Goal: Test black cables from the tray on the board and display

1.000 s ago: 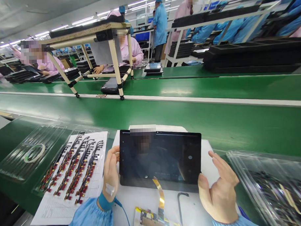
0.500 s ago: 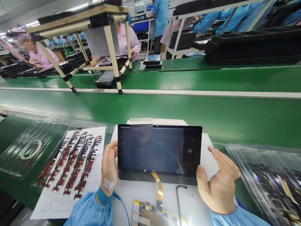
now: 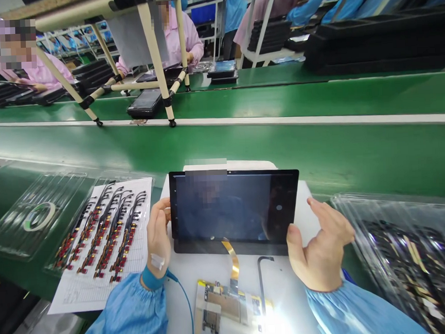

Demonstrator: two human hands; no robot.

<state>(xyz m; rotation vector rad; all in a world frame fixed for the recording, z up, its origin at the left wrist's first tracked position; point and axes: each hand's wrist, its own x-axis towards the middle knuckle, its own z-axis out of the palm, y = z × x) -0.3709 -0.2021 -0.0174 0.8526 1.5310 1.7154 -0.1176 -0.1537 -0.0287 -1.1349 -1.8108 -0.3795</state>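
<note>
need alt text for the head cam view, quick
Two bare hands at a white work surface: the left hand holds the left edge of a black tablet screen, and the right hand is open beside it. A gold ribbon cable runs down to a circuit board; green conveyor belts lie beyond.

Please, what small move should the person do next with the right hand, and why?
Probably the right hand should come to the right edge of the black tablet screen. It hovers beside the screen without touching, and only the left hand holds the left edge. The gold ribbon cable joins the circuit board, so two-handed support seems safer.
</note>
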